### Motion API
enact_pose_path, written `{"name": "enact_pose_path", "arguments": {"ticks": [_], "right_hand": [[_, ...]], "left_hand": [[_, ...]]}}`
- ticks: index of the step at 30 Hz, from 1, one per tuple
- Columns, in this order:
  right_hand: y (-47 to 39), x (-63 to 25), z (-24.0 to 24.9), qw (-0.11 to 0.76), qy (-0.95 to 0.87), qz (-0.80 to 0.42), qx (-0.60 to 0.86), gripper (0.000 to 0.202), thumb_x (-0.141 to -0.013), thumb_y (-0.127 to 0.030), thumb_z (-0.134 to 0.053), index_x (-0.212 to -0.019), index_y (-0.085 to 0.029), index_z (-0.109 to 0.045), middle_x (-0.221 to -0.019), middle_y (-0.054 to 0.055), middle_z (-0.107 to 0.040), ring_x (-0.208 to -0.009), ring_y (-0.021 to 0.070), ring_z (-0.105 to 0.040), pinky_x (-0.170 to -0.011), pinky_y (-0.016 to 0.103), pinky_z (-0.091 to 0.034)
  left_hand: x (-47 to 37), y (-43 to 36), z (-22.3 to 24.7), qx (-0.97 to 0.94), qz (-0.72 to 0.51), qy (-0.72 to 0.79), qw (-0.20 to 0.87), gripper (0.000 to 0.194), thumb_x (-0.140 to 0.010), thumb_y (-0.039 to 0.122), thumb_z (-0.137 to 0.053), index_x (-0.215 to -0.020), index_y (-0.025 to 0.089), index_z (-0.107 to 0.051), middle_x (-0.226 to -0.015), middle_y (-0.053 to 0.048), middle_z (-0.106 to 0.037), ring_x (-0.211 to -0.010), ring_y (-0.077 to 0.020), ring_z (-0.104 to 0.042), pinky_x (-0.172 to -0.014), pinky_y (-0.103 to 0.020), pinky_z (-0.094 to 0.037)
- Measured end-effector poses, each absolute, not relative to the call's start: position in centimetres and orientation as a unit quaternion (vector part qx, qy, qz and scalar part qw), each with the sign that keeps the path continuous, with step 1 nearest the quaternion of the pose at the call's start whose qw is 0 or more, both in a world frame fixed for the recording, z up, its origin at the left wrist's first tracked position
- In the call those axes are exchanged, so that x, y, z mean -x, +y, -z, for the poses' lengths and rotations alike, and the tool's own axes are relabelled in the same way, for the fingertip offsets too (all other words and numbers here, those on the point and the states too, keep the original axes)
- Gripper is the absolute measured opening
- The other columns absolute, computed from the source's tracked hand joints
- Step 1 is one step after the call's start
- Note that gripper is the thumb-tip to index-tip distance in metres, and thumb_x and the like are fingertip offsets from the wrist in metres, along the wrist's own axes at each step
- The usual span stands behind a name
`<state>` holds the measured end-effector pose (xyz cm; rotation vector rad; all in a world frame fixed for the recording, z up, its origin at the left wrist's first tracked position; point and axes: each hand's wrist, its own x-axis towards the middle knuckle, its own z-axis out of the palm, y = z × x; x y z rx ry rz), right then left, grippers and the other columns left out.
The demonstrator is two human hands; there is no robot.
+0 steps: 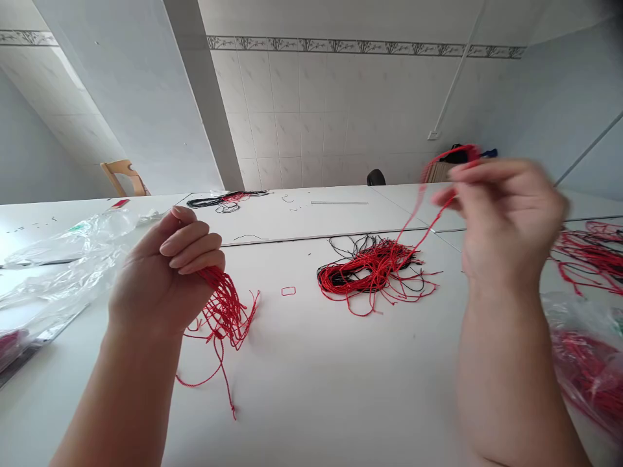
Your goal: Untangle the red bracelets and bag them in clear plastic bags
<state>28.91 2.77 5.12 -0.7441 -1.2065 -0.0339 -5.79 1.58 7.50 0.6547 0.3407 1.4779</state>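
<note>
A bundle of thin red cords (226, 308) hangs out of my left hand (165, 266), whose fingers are curled closed round it at the left. Knotted ends of the bundle dangle above the white table. Raised at the right, my right hand (506, 214) pinches a red cord (435, 220) between thumb and fingers; this hand is blurred. The cord loops down toward a pile of red and black cords (370, 269) on the table, between and beyond my hands. Whether it is joined to the pile I cannot tell.
Clear plastic bags (73, 259) lie at the left. More red and black cords (594, 253) and a bag of red cords (591, 370) are at the right. Farther back on the white table (316, 389) lies a black and red coil (219, 200). A wooden chair (124, 176) stands behind.
</note>
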Motion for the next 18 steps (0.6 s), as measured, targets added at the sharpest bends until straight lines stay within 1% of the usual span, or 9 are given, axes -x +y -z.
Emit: {"name": "enact_pose_path", "arguments": {"ticks": [2, 3, 4, 7, 8, 11, 12, 15, 18], "right_hand": [[2.5, -29.7, -5.1, 0.631, -0.634, -0.050, 0.445, 0.007, -0.086, -0.018, -0.074, -0.083, -0.024, -0.076, -0.079, 0.002, -0.072, -0.061, 0.0167, -0.067, -0.061, 0.034, -0.055], [2.4, -30.0, -5.0, 0.602, -0.644, -0.077, 0.466, 0.007, -0.086, -0.018, -0.074, -0.083, -0.024, -0.077, -0.078, 0.002, -0.073, -0.060, 0.0164, -0.066, -0.060, 0.033, -0.055], [2.3, -30.2, -5.1, 0.619, -0.633, -0.088, 0.456, 0.008, -0.087, -0.018, -0.073, -0.085, -0.025, -0.077, -0.082, 0.002, -0.074, -0.061, 0.0162, -0.066, -0.060, 0.033, -0.055], [2.0, -30.2, -5.3, 0.765, -0.541, -0.060, 0.344, 0.012, -0.092, -0.019, -0.068, -0.096, -0.028, -0.076, -0.098, 0.002, -0.074, -0.072, 0.0160, -0.069, -0.065, 0.033, -0.058], [1.8, -30.1, -5.4, 0.763, -0.546, -0.059, 0.341, 0.013, -0.092, -0.020, -0.069, -0.097, -0.028, -0.076, -0.098, 0.002, -0.073, -0.074, 0.0162, -0.070, -0.067, 0.033, -0.059], [1.2, -29.8, -5.7, 0.670, -0.613, -0.075, 0.413, 0.011, -0.089, -0.019, -0.073, -0.092, -0.027, -0.079, -0.089, 0.001, -0.073, -0.072, 0.0158, -0.070, -0.070, 0.033, -0.060], [0.9, -29.7, -5.8, 0.672, -0.611, -0.078, 0.411, 0.012, -0.088, -0.017, -0.073, -0.091, -0.027, -0.079, -0.089, 0.001, -0.073, -0.070, 0.0150, -0.069, -0.069, 0.032, -0.059], [-0.1, -29.2, -6.3, 0.761, -0.552, -0.081, 0.331, 0.020, -0.090, -0.014, -0.070, -0.095, -0.030, -0.079, -0.097, 0.000, -0.073, -0.072, 0.0131, -0.068, -0.066, 0.029, -0.058], [-0.6, -28.5, -6.6, 0.737, -0.581, -0.131, 0.320, 0.016, -0.090, -0.016, -0.072, -0.095, -0.029, -0.079, -0.097, 0.001, -0.072, -0.070, 0.0128, -0.067, -0.064, 0.029, -0.058]], "left_hand": [[5.8, 1.6, -7.4, -0.295, -0.655, 0.151, 0.679, 0.025, -0.106, 0.011, -0.040, -0.087, 0.019, -0.054, -0.051, 0.007, -0.045, -0.042, -0.0066, -0.044, -0.039, -0.016, -0.040], [5.8, 1.7, -7.4, -0.297, -0.653, 0.150, 0.680, 0.025, -0.107, 0.011, -0.040, -0.087, 0.019, -0.054, -0.051, 0.007, -0.045, -0.042, -0.0066, -0.044, -0.039, -0.016, -0.040], [5.7, 1.7, -7.4, -0.299, -0.651, 0.150, 0.681, 0.026, -0.107, 0.011, -0.039, -0.087, 0.019, -0.055, -0.051, 0.007, -0.045, -0.042, -0.0066, -0.044, -0.039, -0.016, -0.040], [5.7, 1.7, -7.4, -0.305, -0.649, 0.149, 0.681, 0.028, -0.108, 0.011, -0.038, -0.088, 0.019, -0.055, -0.051, 0.007, -0.046, -0.042, -0.0065, -0.044, -0.039, -0.016, -0.041], [5.7, 1.7, -7.4, -0.306, -0.649, 0.150, 0.680, 0.028, -0.108, 0.012, -0.038, -0.087, 0.019, -0.055, -0.050, 0.007, -0.046, -0.042, -0.0064, -0.044, -0.039, -0.016, -0.041], [5.6, 1.7, -7.4, -0.306, -0.653, 0.154, 0.676, 0.028, -0.108, 0.013, -0.038, -0.088, 0.019, -0.055, -0.050, 0.007, -0.046, -0.042, -0.0061, -0.044, -0.039, -0.015, -0.041], [5.6, 1.7, -7.3, -0.307, -0.653, 0.153, 0.675, 0.027, -0.108, 0.012, -0.038, -0.088, 0.019, -0.055, -0.050, 0.006, -0.046, -0.042, -0.0062, -0.044, -0.039, -0.015, -0.041], [5.6, 1.7, -7.3, -0.305, -0.651, 0.151, 0.679, 0.027, -0.108, 0.012, -0.037, -0.088, 0.019, -0.055, -0.050, 0.006, -0.046, -0.042, -0.0065, -0.045, -0.039, -0.016, -0.041], [5.5, 1.8, -7.2, -0.304, -0.647, 0.153, 0.683, 0.028, -0.108, 0.012, -0.037, -0.088, 0.019, -0.055, -0.050, 0.007, -0.046, -0.042, -0.0066, -0.044, -0.039, -0.016, -0.040]]}}
